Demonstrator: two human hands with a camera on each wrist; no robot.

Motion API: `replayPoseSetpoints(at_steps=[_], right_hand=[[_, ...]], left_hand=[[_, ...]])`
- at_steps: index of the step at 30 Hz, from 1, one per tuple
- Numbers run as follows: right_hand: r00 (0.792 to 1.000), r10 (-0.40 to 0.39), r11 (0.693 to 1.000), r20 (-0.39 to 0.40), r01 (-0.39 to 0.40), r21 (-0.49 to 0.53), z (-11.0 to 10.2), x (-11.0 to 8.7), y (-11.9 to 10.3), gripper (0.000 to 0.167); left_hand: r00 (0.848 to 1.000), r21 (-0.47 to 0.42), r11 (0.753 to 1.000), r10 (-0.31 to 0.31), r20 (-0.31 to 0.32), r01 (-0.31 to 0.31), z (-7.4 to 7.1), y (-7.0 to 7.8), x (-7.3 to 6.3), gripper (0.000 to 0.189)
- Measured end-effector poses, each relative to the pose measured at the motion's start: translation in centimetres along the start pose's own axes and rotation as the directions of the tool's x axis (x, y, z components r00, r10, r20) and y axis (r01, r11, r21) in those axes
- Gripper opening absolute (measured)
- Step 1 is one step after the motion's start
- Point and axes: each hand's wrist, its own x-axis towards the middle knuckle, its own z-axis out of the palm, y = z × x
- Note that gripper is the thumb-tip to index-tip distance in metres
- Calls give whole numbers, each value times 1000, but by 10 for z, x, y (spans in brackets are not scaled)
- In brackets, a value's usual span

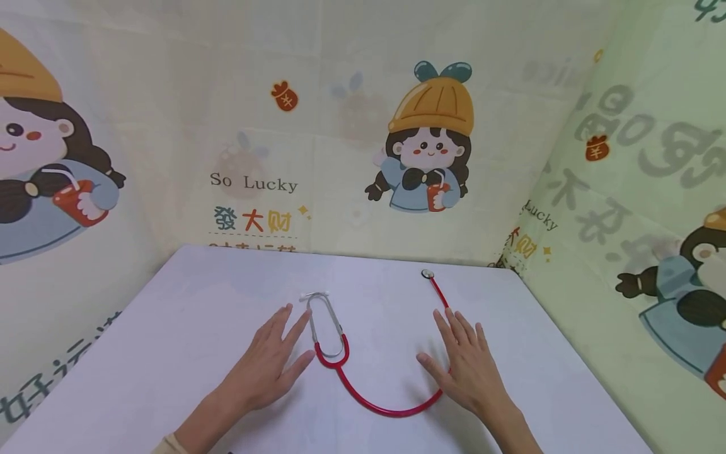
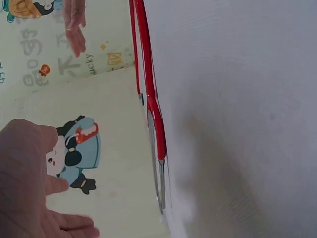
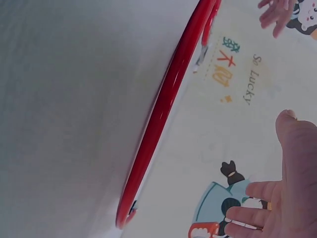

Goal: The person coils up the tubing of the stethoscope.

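A stethoscope [image 1: 397, 413] with red tubing lies on the white table, its tube bowed toward the person. Its silver metal ear tubes [image 1: 331, 309] point away at the left, and the round chest piece [image 1: 428, 274] sits at the far right. My left hand [image 1: 269, 362] hovers just left of the ear tubes, fingers spread and holding nothing. Over the right stretch of the tubing is my right hand [image 1: 467, 366], fingers extended, hiding part of the tube. In the right wrist view the red tube [image 3: 163, 104] runs below that hand, apart from it.
The white table [image 1: 227, 277] is bounded by cloth walls [image 1: 340, 233] at the back, left and right. Cartoon figures, lettering and small red pouches are printed on the cloth.
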Motion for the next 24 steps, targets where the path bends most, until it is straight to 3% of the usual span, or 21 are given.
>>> replayPoseSetpoints(at_steps=[5,15,20,24], right_hand=[[995,-70,997,-65,73,35,-3,2,-6,83],[981,-182,980,-72,187,67,-17,-5,-27,80],[975,-217,975,-40,218,38,-22,-12,-38,78],[964,-263,964,-43,265,29,-23,-17,-42,74]], left_hand=[[996,-18,996,82,-27,-83,-5,-1,8,66],[968,-110,963,239,-75,-246,-18,-22,31,58],[954,-126,946,294,-60,-299,-16,-32,39,57],[952,-142,941,304,-41,-306,-14,-36,43,57]])
